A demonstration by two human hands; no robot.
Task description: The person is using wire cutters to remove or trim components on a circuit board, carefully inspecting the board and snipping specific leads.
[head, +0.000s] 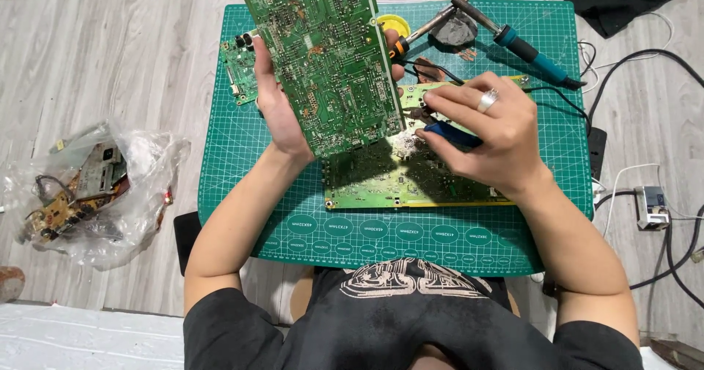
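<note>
The left hand (279, 110) grips a large green circuit board (323, 55) by its edge, holding it tilted above the green cutting mat (242, 157); its face is crowded with fine solder points and traces. The right hand (491, 132), a ring on one finger, is closed around a blue-handled tool (451, 134) whose tip sits near the raised board's lower corner. A second board (396, 183) lies flat on the mat beneath. A soldering iron (524, 47) rests farther back.
</note>
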